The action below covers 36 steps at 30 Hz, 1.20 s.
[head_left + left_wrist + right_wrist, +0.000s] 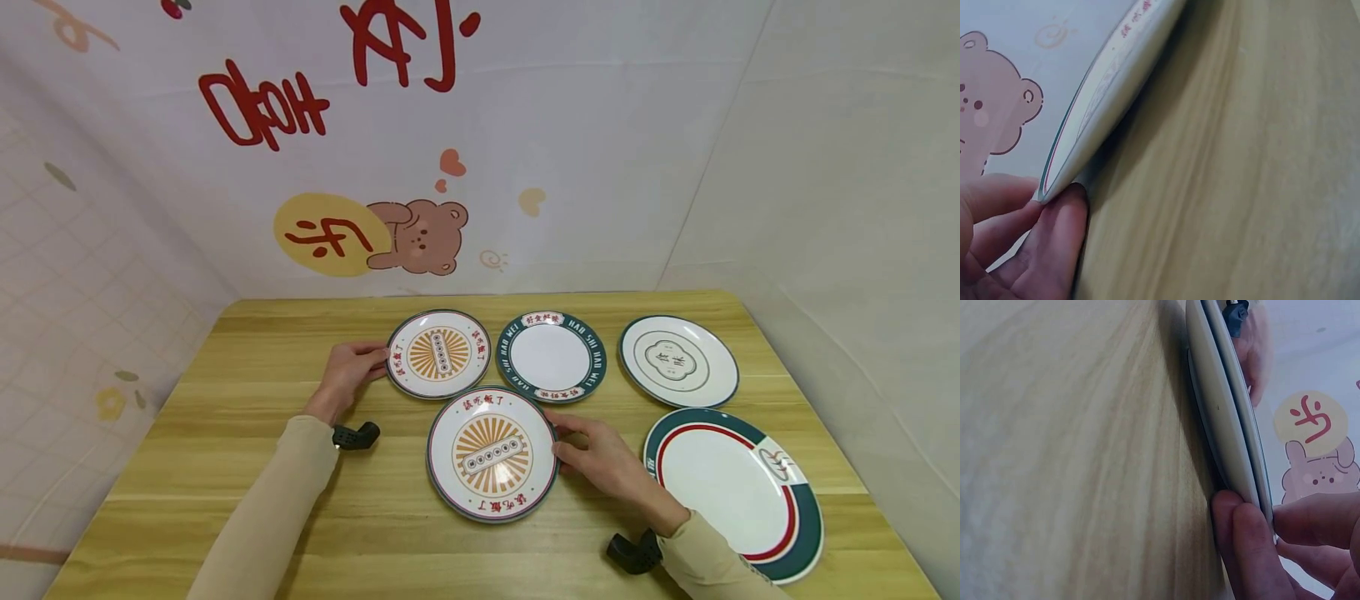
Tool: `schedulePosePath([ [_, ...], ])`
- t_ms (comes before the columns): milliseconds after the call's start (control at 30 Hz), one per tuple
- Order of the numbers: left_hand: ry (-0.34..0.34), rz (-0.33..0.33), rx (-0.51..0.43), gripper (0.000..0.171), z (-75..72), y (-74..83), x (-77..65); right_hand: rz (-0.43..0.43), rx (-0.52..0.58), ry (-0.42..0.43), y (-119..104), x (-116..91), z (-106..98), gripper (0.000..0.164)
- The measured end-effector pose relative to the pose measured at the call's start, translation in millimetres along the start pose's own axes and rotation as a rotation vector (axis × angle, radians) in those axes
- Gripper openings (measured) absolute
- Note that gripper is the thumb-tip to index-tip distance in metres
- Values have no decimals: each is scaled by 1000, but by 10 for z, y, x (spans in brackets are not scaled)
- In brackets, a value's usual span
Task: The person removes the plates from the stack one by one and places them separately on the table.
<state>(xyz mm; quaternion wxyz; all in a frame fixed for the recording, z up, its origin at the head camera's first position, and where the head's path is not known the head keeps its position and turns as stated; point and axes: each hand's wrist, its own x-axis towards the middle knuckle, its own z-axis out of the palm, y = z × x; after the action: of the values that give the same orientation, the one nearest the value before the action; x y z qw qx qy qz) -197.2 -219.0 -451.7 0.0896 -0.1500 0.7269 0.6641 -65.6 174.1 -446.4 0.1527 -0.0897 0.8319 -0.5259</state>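
My left hand (350, 377) pinches the left rim of a round white plate (438, 353) printed with an orange sunburst and red characters. In the left wrist view, fingers (1063, 231) sit under the edge of that plate (1107, 94). Nearer to me, my right hand (603, 457) grips the right rim of a second sunburst plate (492, 500). The right wrist view shows two rims one on the other there, the upper plate (1244, 406) over a lower plate (1210, 381), with fingers (1250, 537) beneath and the thumb at the top edge.
Behind stands a green-rimmed plate (551, 357) with lettering. At the right lie a white plate with a thin dark rim (712, 367) and a large oval plate (727, 492), beside my right forearm. The wooden table (247, 400) meets a printed wall covering (600, 167) at the back.
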Motion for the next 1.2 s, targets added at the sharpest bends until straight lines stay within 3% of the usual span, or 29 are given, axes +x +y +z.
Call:
schedulePosePath([
  [233,17,65,194,41,26,60,-70,-2,-9,1,6,-1,1,48],
  [367,19,75,253,45,14,54,-110,5,2,-7,6,-1,-3,49],
  [533,-11,132,283,56,-20,29,-203,9,19,-16,14,4,-1,50],
  [733,-50,248,283,60,-28,16,-403,8,20,-19,14,-1,-8,50],
  [967,-96,372,304,58,51,-41,-650,6,10,-7,-2,-9,-10,49],
  [1200,-100,443,361,53,143,-82,-900,29,-21,17,-23,-5,7,50],
])
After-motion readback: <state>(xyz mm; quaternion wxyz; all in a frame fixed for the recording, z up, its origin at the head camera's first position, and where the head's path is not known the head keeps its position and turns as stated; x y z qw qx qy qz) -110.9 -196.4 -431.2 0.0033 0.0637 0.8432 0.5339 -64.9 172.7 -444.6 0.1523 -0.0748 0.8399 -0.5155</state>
